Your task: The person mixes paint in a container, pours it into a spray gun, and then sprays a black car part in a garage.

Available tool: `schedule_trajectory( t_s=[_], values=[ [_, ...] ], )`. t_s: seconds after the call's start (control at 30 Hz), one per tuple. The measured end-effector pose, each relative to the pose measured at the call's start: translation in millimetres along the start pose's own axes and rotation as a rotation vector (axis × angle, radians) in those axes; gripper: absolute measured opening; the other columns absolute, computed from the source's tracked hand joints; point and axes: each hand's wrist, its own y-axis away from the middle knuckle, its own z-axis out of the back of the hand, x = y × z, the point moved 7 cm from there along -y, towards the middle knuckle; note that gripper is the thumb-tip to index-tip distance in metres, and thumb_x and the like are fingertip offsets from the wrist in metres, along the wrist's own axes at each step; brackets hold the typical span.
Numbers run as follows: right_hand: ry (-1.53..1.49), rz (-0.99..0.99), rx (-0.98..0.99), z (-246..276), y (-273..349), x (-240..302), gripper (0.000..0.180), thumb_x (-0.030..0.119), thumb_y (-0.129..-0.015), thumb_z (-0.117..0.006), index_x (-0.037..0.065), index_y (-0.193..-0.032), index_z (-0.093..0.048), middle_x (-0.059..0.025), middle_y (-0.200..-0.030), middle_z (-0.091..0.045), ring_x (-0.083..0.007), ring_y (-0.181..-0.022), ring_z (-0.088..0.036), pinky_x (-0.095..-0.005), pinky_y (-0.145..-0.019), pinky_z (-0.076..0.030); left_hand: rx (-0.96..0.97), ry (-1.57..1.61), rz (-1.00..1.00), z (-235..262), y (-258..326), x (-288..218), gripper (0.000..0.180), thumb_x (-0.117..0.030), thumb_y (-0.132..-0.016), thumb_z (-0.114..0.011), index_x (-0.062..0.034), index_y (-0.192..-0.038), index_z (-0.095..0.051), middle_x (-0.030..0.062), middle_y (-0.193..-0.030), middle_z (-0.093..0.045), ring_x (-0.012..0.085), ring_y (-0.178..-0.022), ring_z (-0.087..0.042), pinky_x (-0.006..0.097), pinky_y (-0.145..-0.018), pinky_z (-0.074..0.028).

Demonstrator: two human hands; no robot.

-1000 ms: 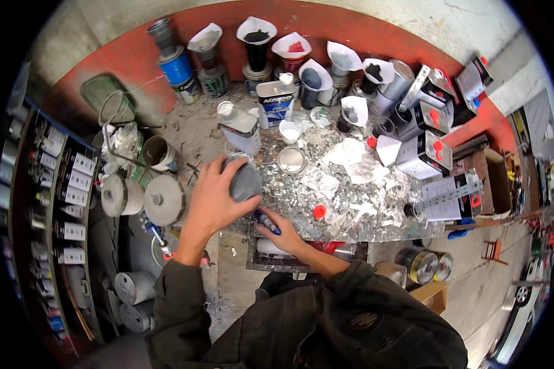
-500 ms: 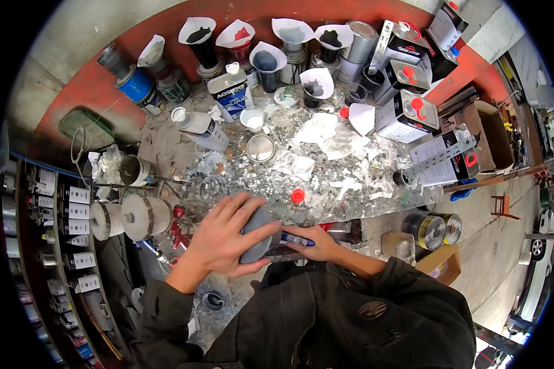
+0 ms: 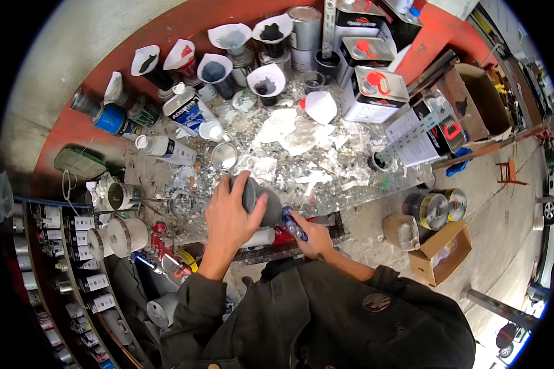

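My left hand [image 3: 231,212] is wrapped round a grey cup [image 3: 268,208], its fingers over the far side and its thumb on the near right. The cup is tilted above the front edge of a paint-spattered workbench [image 3: 332,195]. My right hand [image 3: 317,238], just right of the cup, is closed round a blue tool with a shiny body [image 3: 293,222]. Its exact kind is hidden by my fingers, and I cannot tell whether it joins the cup. Beyond my left hand lies a round metal lid [image 3: 224,156], near a small white cup [image 3: 212,131].
Paint cups with paper strainers [image 3: 268,83] stand along the back. Metal cans with red caps [image 3: 375,95] occupy the right, near a perforated metal strip [image 3: 421,132]. A red spray gun [image 3: 160,243] hangs at the left front. Shelves [image 3: 92,270] stand left; a cardboard box [image 3: 440,252] sits on the floor.
The view has shifted to the right. Both hands have moved forward over the bench edge with the cup and blue tool. The red cap near the front is now out of sight.
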Motion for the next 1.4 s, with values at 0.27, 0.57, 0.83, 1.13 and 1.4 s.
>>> schedule_trajectory(
  t_s=[0.27,0.57,0.83,1.13,1.4],
  values=[
    [-0.031,-0.024,-0.19,43.2,0.0,-56.7,0.058,0.011,-0.083,-0.071,0.013,-0.139,-0.054,-0.0227,-0.102,-0.069,-0.04,-0.086,-0.068,-0.0416,-0.073,-0.055,-0.018,0.478,0.288,-41.3,-36.0,-3.4,0.053,-0.045,-0.093,-0.06,-0.0083,-0.131,-0.06,0.0177,-0.112,-0.067,0.028,-0.096,-0.066,0.038,-0.086,-0.05],
    [-0.255,0.092,-0.25,85.3,34.3,-96.9,0.054,0.002,-0.078,-0.073,0.001,-0.13,-0.059,-0.0234,-0.102,-0.069,-0.0385,-0.09,-0.07,-0.0388,-0.076,-0.055,0.023,1.609,0.939,-190.2,-34.9,72.1,0.038,-0.038,-0.103,-0.049,-0.0047,-0.116,-0.061,0.0081,-0.105,-0.068,0.0195,-0.091,-0.067,0.037,-0.081,-0.056],
    [-0.328,0.075,-0.162,108.7,43.1,-109.6,0.045,0.002,-0.077,-0.071,0.001,-0.121,-0.062,-0.021,-0.094,-0.07,-0.0373,-0.085,-0.07,-0.0382,-0.073,-0.054,-0.11,0.905,0.596,-257.5,-44.9,112.3,0.037,-0.017,-0.099,-0.057,0.0034,-0.13,-0.055,0.0146,-0.118,-0.066,0.0225,-0.107,-0.064,0.034,-0.091,-0.051],
    [-0.318,0.115,0.116,68.4,41.7,-99.7,0.027,0.011,-0.083,-0.077,0.0,-0.106,-0.069,-0.0087,-0.106,-0.071,-0.0192,-0.096,-0.064,-0.0342,-0.087,-0.048,-0.298,0.635,0.526,-134.8,111.1,71.8,0.028,-0.019,-0.095,-0.062,-0.0016,-0.118,-0.063,0.0172,-0.106,-0.07,0.028,-0.098,-0.068,0.036,-0.085,-0.052],
    [-0.222,0.441,0.736,-54.9,41.8,61.7,0.023,0.01,-0.087,-0.074,-0.001,-0.106,-0.068,-0.0062,-0.102,-0.068,-0.0156,-0.093,-0.06,-0.0296,-0.084,-0.046,-0.563,0.685,1.157,-161.7,444.6,110.1,0.024,-0.02,-0.092,-0.065,-0.0045,-0.111,-0.066,0.0137,-0.097,-0.072,0.0247,-0.086,-0.072,0.035,-0.077,-0.056]
  ],
)
